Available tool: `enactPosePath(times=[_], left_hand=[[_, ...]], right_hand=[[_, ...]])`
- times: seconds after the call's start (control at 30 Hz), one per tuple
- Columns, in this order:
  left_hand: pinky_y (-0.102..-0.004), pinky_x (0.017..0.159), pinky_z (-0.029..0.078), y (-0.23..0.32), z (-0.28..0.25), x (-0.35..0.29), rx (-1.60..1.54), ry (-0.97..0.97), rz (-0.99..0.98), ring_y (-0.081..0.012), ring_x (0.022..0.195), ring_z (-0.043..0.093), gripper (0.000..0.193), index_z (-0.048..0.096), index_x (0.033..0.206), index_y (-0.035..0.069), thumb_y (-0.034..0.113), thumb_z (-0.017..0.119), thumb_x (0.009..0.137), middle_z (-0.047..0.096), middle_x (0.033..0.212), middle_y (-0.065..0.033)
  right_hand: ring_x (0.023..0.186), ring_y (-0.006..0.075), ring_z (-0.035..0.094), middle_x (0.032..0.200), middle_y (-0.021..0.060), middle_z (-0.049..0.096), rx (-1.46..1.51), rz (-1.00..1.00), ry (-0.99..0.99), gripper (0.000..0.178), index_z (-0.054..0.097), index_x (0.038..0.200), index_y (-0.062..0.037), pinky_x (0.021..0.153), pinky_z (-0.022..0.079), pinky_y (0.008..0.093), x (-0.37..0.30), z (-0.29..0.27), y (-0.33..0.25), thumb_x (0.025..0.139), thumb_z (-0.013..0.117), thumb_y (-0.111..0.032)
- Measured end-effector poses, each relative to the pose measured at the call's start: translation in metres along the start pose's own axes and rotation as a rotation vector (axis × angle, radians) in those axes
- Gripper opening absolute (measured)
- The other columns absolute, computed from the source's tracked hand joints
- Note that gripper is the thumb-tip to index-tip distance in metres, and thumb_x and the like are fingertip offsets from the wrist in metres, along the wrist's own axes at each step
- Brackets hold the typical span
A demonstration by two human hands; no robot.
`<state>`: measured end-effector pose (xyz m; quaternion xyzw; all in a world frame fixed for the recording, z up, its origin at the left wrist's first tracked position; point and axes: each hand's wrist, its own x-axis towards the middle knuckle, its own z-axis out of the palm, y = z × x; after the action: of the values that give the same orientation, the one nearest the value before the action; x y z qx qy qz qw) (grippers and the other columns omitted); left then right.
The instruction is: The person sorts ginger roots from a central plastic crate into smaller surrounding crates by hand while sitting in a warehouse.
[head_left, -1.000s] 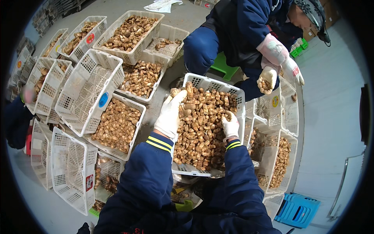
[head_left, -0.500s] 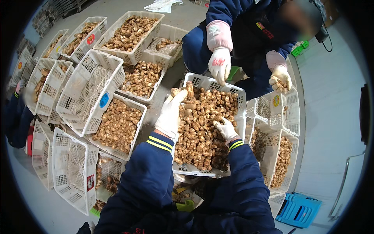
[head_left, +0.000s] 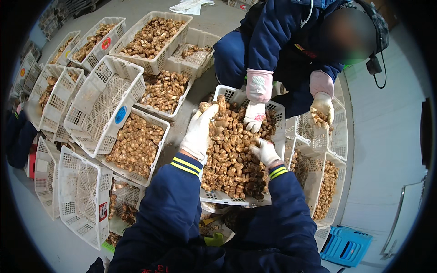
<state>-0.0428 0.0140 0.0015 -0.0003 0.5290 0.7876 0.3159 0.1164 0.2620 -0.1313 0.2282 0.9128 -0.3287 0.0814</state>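
A white plastic basket (head_left: pixel 279 146) in front of me is filled with brown mushrooms (head_left: pixel 232 159). At its left rim my left hand (head_left: pixel 197 134), in a white glove, is closed around several mushrooms, one standing upright by the thumb. My right hand (head_left: pixel 265 152), gloved too, reaches into the right side of the pile, its fingers curled down over a mushroom and its fingertips partly hidden. Across the basket, a co-worker's gloved hand (head_left: pixel 255 117) dips into the far part of the same pile. The co-worker's other hand (head_left: pixel 322 109) holds several mushrooms beyond the right rim.
Baskets of mushrooms (head_left: pixel 135 143) stand crowded on my left, with a bare tilted basket (head_left: pixel 98 123) resting among them. More baskets (head_left: pixel 327 182) line the right side near the wall. A blue plastic stool (head_left: pixel 348 245) lies at the lower right.
The co-worker's hand has come down from above the far rim into the mushrooms, and the co-worker leans closer. My right hand has shifted slightly downward; my left hand stays nearly still.
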Motion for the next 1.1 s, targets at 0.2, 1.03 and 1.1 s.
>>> enactPosePath(times=[0.2, 1.03, 1.1], left_hand=[[-0.02, 0.064, 0.049, 0.004, 0.007, 0.001, -0.074, 0.038, -0.175, -0.0113, 0.083, 0.067, 0.038, 0.06, 0.129, 0.006, 0.031, 0.054, 0.1, 0.067, 0.111, -0.0031], [-0.022, 0.068, 0.049, -0.002, 0.001, 0.004, -0.11, 0.021, -0.105, -0.013, 0.088, 0.068, 0.038, 0.061, 0.128, 0.007, 0.032, 0.054, 0.1, 0.067, 0.111, -0.0021], [-0.0218, 0.068, 0.049, -0.002, 0.002, 0.003, -0.125, 0.004, -0.112, -0.0125, 0.087, 0.067, 0.038, 0.061, 0.127, 0.007, 0.032, 0.055, 0.1, 0.067, 0.111, -0.0014]], right_hand=[[0.092, 0.0361, 0.065, 0.101, 0.0173, 0.066, -0.357, -0.166, 0.421, 0.025, 0.06, 0.118, -0.0102, 0.079, 0.054, 0.0452, 0.044, 0.038, 0.008, 0.093, 0.054, -0.013], [0.094, 0.012, 0.064, 0.11, -0.0042, 0.068, 1.55, 0.234, -0.008, 0.022, 0.065, 0.11, -0.0141, 0.081, 0.053, 0.038, -0.037, -0.016, 0.002, 0.092, 0.073, -0.025], [0.092, 0.0117, 0.065, 0.11, -0.0009, 0.07, 1.436, 0.209, -0.039, 0.029, 0.067, 0.113, -0.0113, 0.079, 0.053, 0.0341, -0.03, -0.015, 0.008, 0.092, 0.073, -0.031]])
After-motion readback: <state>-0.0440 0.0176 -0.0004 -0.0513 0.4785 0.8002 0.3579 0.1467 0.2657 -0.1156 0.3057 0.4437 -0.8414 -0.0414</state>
